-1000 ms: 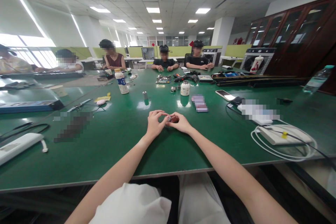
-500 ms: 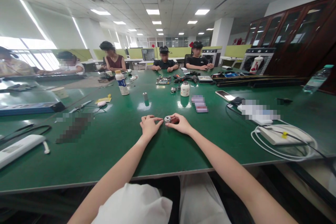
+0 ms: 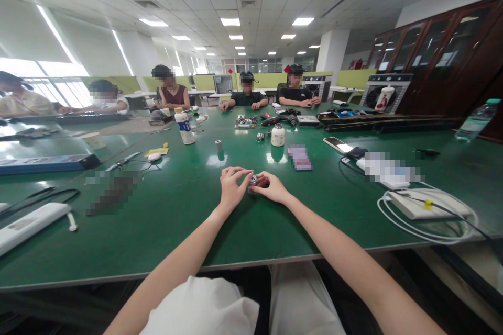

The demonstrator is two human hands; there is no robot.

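Note:
A small silver metal cylinder (image 3: 253, 181), with dark detail on its top, is upright at the table's middle, just in front of me. The thumb and fingers of my right hand (image 3: 272, 188) are closed around its right side. My left hand (image 3: 232, 188) is at its left, thumb and forefinger brought together at the cylinder's upper rim. Whatever is between those left fingertips is too small to make out. Farther off, a second small grey cylinder (image 3: 219, 145) stands by itself on the green table (image 3: 176, 230).
Beyond my hands stand a white jar (image 3: 277, 135) and a drink bottle (image 3: 184, 126). A circuit board (image 3: 245, 122) and a power drill (image 3: 288, 118) lie farther back. A phone (image 3: 337, 144) and a coiled white cable (image 3: 426, 238) are at right. Several people sit across the table.
My left hand has moved right and slightly up, bringing its fingertips from beside the silver cylinder onto its top edge. My right hand keeps its hold. The view has shifted slightly.

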